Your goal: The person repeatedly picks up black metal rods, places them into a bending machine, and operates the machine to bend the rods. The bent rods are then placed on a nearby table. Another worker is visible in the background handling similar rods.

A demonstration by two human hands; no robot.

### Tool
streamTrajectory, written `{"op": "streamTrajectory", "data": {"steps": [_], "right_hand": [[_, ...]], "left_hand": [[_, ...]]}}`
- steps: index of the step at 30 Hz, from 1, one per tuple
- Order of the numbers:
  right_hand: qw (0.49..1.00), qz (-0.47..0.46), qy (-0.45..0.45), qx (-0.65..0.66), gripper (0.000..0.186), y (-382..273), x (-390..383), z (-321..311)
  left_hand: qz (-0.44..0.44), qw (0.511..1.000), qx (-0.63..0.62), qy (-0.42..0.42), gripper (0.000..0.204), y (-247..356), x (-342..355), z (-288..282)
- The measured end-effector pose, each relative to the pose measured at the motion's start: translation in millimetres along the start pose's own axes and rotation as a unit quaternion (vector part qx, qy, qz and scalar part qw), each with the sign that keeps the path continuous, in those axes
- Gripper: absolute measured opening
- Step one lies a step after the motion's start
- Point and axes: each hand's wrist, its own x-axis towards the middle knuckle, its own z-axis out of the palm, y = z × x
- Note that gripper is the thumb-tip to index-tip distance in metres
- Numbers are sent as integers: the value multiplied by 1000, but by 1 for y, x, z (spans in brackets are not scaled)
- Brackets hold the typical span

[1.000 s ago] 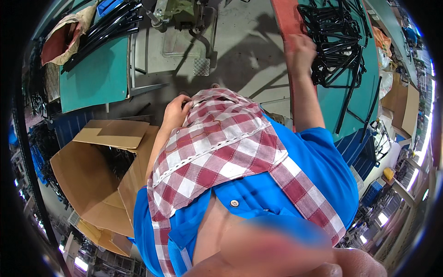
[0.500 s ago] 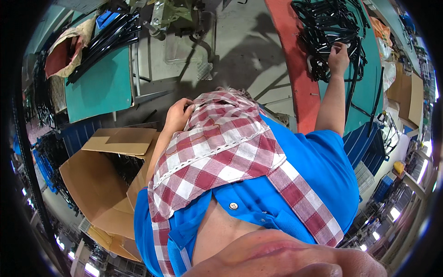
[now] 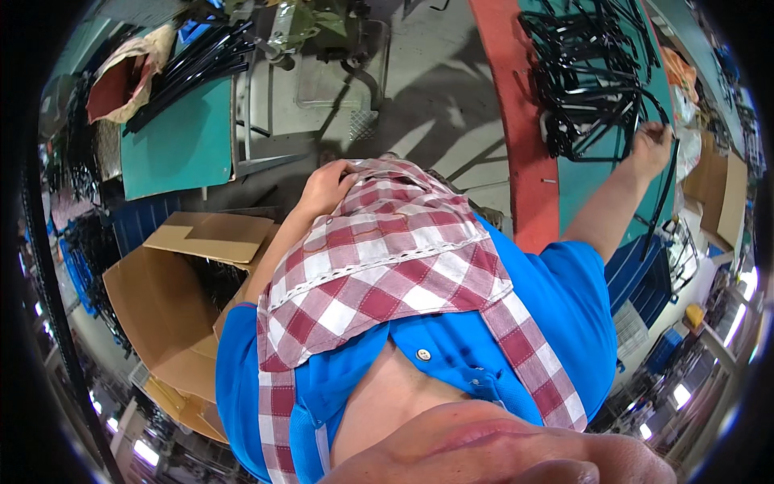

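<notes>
My right hand (image 3: 651, 149) is at the right edge of a heap of bent black metal tubes (image 3: 592, 89) on a green tabletop (image 3: 597, 189). Its fingers are closed on a curved black tube (image 3: 659, 105) that arches out of the heap. My left hand (image 3: 329, 185) rests loosely against the red-and-white checked apron (image 3: 387, 230) at my front. Nothing shows in that hand, and its fingertips are partly hidden at the cloth.
A red board (image 3: 520, 137) borders the green tabletop. At left, an open cardboard box (image 3: 161, 315) stands below another green table (image 3: 177, 153), which carries straight black tubes (image 3: 189, 77) and a sack (image 3: 129, 77). Machinery (image 3: 322, 32) stands ahead.
My right hand has moved right and nearer, from the middle of the heap to its right edge, and a curved tube now arches to it. My left hand stays at the apron.
</notes>
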Motion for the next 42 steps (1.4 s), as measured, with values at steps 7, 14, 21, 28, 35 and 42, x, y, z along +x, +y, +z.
{"op": "streamTrajectory", "data": {"steps": [7,14,21,28,35,42], "right_hand": [[987,-81,-80,-114,30,-5,-15,28],[380,-354,150,-841,43,-68,13,72],[257,-339,129,-896,49,-75,-10,125],[287,-272,60,-917,57,-94,-50,87],[293,-323,-84,-896,28,-66,-144,115],[597,-156,-340,-710,23,58,-250,175]], "left_hand": [[52,998,41,25,23,-22,19,-11],[123,991,24,45,22,-9,49,-24],[152,988,30,24,21,-3,69,-35],[172,983,57,11,22,10,76,-25],[243,968,68,-4,21,26,81,-20],[245,969,2,33,22,57,76,-45]]}}
